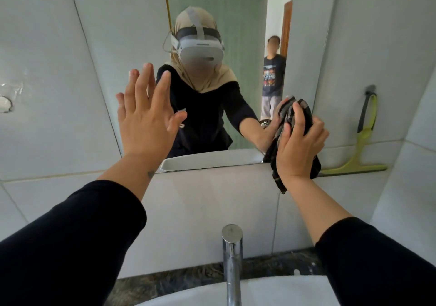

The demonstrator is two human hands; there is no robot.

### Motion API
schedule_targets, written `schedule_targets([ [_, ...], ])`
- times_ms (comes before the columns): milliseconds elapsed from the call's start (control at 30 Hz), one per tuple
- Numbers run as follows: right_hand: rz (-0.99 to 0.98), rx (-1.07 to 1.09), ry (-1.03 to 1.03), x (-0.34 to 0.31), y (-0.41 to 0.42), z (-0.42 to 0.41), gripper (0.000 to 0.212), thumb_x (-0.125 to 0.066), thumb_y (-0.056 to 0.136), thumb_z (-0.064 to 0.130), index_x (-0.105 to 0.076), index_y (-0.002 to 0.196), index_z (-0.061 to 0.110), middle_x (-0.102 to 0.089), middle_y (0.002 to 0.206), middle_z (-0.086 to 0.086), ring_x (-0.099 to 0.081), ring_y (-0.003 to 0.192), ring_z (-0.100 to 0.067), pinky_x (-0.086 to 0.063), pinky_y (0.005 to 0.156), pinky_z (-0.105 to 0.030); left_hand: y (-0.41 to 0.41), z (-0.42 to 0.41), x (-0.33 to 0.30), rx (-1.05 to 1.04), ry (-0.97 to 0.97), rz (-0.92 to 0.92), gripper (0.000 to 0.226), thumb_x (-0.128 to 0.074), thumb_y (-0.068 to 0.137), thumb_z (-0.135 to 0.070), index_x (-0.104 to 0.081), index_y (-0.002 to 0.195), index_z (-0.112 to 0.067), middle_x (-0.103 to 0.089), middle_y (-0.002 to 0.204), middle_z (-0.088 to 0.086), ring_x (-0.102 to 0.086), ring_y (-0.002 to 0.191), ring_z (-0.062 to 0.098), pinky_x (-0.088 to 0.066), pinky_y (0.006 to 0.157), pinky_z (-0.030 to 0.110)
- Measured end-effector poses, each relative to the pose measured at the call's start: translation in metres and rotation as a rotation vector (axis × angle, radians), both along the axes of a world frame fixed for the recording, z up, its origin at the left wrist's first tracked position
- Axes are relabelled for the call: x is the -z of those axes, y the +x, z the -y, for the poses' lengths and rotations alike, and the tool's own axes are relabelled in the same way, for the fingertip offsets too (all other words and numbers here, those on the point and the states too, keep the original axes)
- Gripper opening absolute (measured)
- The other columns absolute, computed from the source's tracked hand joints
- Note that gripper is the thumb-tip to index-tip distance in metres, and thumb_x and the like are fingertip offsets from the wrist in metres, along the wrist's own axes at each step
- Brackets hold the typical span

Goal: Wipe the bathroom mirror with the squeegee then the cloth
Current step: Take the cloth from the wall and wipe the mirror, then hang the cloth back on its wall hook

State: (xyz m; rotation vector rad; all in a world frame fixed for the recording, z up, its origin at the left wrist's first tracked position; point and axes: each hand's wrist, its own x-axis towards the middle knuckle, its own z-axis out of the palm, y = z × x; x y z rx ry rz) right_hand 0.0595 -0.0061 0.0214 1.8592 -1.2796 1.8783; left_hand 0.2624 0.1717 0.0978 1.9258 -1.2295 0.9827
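The bathroom mirror [247, 10] hangs on the tiled wall ahead of me. My right hand [298, 150] presses a dark striped cloth [286, 114] against the mirror's lower right corner, part of the cloth hanging below the mirror's bottom edge. My left hand [147, 114] is held flat with fingers spread against the mirror's lower left area, holding nothing. The green squeegee [358, 147] with a dark handle hangs from a hook on the wall right of the mirror, its blade down.
A chrome tap [232, 258] rises from the white basin [271, 291] directly below me, on a dark stone counter [165, 284]. The mirror reflects me and another person standing in a doorway behind. A clear fixture [6, 102] sticks to the left wall tile.
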Motion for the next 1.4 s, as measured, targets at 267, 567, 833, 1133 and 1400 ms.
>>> schedule_targets([
  [267, -0.072, -0.099, -0.062, 0.009, 0.059, -0.044, 0.037, -0.04, 0.098, 0.027, -0.037, 0.135, 0.027, -0.034, 0.123, -0.008, -0.04, 0.101, -0.03, -0.044, 0.081, -0.045, 0.001, -0.002, -0.001, -0.008, 0.034, 0.025, 0.068, -0.054, 0.092, -0.043, -0.02, 0.149, -0.029, -0.007, 0.16, 0.002, -0.002, 0.147, 0.025, -0.011, 0.117, 0.053],
  [567, -0.237, -0.345, 0.015, 0.015, 0.131, -0.122, 0.051, -0.041, 0.09, 0.022, -0.041, 0.141, 0.027, -0.046, 0.133, -0.014, -0.041, 0.11, -0.032, -0.038, 0.085, -0.047, 0.038, -0.054, 0.039, -0.045, 0.026, 0.022, 0.051, -0.047, 0.099, -0.036, -0.03, 0.146, -0.031, -0.015, 0.157, -0.002, -0.01, 0.146, 0.02, -0.018, 0.115, 0.052],
  [833, -0.506, -0.693, -0.033, 0.012, 0.188, -0.173, 0.064, -0.05, 0.087, 0.009, -0.031, 0.146, 0.021, -0.042, 0.134, -0.012, -0.04, 0.106, -0.029, -0.044, 0.086, -0.045, 0.071, -0.102, 0.057, 0.128, -0.044, -0.327, 0.038, -0.041, 0.1, -0.031, -0.039, 0.137, -0.024, -0.041, 0.141, 0.003, -0.037, 0.129, 0.022, -0.038, 0.104, 0.041],
  [1133, -0.511, -1.19, -0.028, -0.068, 0.243, -0.23, 0.046, -0.043, 0.095, 0.01, -0.042, 0.141, 0.011, -0.054, 0.123, -0.008, -0.043, 0.101, -0.028, -0.042, 0.092, -0.041, 0.092, -0.169, 0.026, 0.284, -0.266, -0.735, 0.027, -0.04, 0.1, -0.028, -0.03, 0.123, -0.039, -0.06, 0.108, -0.003, -0.063, 0.094, 0.008, -0.045, 0.067, 0.012],
  [1400, -0.787, -0.827, -0.241, -0.12, 0.289, -0.246, 0.05, -0.044, 0.099, 0.031, -0.034, 0.145, 0.017, -0.043, 0.136, -0.007, -0.04, 0.111, -0.029, -0.038, 0.086, -0.039, 0.138, -0.195, -0.024, 0.017, -0.289, -0.536, 0.019, -0.04, 0.097, -0.036, -0.052, 0.111, -0.032, -0.045, 0.089, -0.026, -0.054, 0.069, 0.0, -0.057, 0.063, 0.035],
])
